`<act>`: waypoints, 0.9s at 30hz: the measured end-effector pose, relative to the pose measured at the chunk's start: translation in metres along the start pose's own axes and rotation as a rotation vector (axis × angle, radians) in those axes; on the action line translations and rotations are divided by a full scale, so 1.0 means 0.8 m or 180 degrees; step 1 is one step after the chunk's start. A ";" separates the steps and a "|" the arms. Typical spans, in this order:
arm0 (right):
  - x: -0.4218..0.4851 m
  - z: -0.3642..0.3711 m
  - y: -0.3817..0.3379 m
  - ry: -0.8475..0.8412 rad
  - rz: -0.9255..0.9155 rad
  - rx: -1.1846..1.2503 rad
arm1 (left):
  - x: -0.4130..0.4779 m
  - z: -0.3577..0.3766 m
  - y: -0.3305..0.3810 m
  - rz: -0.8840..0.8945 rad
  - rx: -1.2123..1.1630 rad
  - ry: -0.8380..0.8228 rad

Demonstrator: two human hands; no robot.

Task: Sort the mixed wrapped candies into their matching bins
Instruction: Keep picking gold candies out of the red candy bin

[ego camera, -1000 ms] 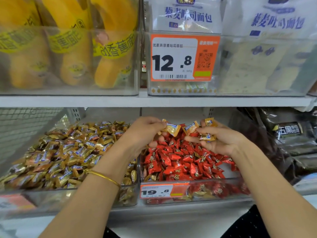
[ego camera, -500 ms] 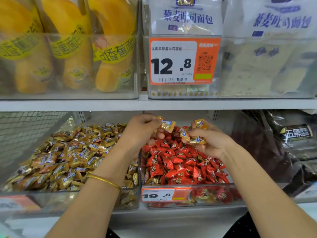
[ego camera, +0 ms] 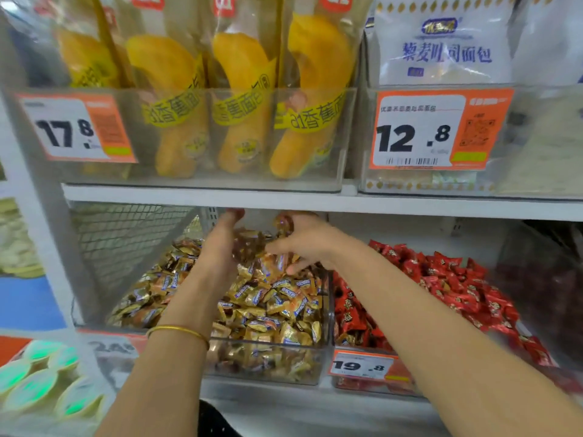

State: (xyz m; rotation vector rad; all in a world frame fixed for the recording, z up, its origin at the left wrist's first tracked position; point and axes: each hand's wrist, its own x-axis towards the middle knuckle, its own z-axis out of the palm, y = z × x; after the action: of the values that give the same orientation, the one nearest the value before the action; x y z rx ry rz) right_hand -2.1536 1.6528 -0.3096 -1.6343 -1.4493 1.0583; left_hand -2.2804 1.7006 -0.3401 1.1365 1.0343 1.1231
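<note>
Both moved from red bin to gold bin, left hand fingers straight, right hand spread

So the big change: both hands are off the red candy bin and now sit over the gold candy bin next door, way at the back under the shelf. The left hand isn't pinching a wrapper anymore, its fingers look straightened out. The right hand is too smeared to call. The gold candies they were holding are now a blurry clump between the two hands, above the pile. The view has also swung left and closer, so a 17.8 price tag and some green-lidded tubs show up that weren't in frame before.
</note>
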 end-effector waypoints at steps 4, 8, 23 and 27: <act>0.008 -0.009 0.004 -0.0287 0.0483 0.0163 | -0.002 -0.002 0.005 0.0166 -0.0063 -0.0116; -0.016 -0.032 0.027 0.0024 0.0059 0.0961 | -0.016 0.001 0.005 0.0358 0.0398 -0.0274; -0.181 -0.240 0.189 0.0751 0.0849 -0.0118 | -0.082 0.254 -0.069 0.2234 0.2895 -0.3518; -0.173 -0.250 0.220 -0.0204 0.1419 -0.0901 | -0.078 0.303 -0.105 0.2391 0.4440 -0.4488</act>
State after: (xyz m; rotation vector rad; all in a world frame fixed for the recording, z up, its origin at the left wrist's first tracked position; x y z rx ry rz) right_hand -1.9039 1.4956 -0.3659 -2.2166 -1.3539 1.1919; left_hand -2.0409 1.5995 -0.3873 2.8938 0.0147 -0.3581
